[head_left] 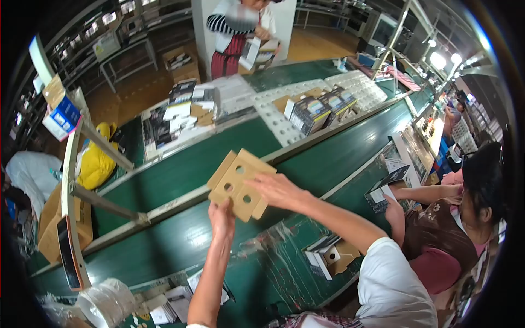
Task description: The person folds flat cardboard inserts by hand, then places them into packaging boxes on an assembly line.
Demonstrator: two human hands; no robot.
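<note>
A brown cardboard insert (237, 183) with several round holes and folded flaps is held up over the green conveyor. My left hand (222, 217) grips its lower left edge, thumb on the face. On its right side lies my right hand (273, 190), fingers closed against the cardboard near a hole. Below and to the right, an open box (319, 261) with a brown insert (340, 257) inside rests on the green work surface, touched by neither hand.
Beyond the conveyor (191, 224) run metal rails, a perforated white tray (273, 117) and dark printed boxes (309, 113). A co-worker at right (437, 224) handles a box; another person stands behind the far table. A roll of tape (106, 303) sits lower left.
</note>
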